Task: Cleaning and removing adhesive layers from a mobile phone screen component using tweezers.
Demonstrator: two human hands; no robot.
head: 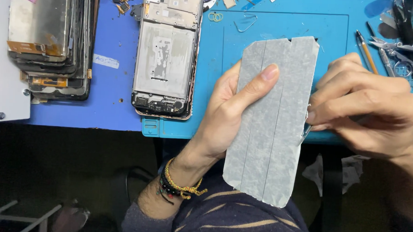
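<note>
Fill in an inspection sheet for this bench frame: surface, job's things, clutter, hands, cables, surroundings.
Surface: blue work mat.
Job's things: grey taped panel; opened phone frame lying on the mat.
Clutter: stack of screens, tweezers, wire clip.
Hands: left hand grips the panel; right hand pinches its right edge.
Cables: nothing seen.
Surroundings: dark floor below the bench, striped sleeve.

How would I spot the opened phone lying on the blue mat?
Start at the blue mat. The opened phone lies flat left of the left hand, beside a stack of screens. Unlike those, it lies alone, its grey insides showing.
</note>
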